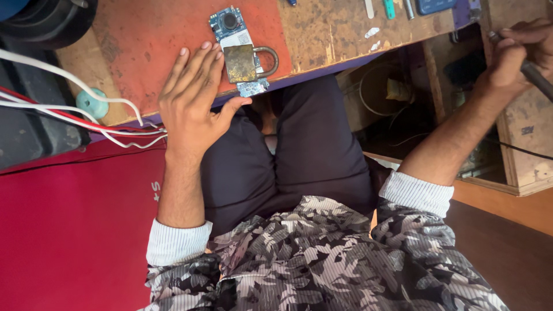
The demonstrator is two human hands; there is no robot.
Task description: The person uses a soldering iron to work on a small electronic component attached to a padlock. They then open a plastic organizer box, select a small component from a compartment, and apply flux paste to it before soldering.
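Padlock, brass-bodied with a steel shackle, lay on top of a small blue circuit board at the top centre of the frame, near the front edge of the workbench. The board carried a round black component at its upper end and jutted past the bench edge at its lower end.

Left hand: open and flat, fingers together, resting on the bench with the fingertips just beside the padlock's left side and the thumb reaching under toward the board's lower corner; grasping nothing.

Right hand: at the upper right, clenched around a dark, slim tool handle; the tool's tip lay outside the frame.

Containers: an open wooden compartment below the bench, right of centre, held loose wires and a pale coiled item, too dim to identify.

Other items: white and red wires trailing in from the left edge; a small teal round object under them; several small tools and a blue flat object along the top edge.

Surface: worn wooden bench, with a red mat under the left hand. A red cloth covered the lower left of the frame. The person sat with dark trousers and a patterned shirt visible.
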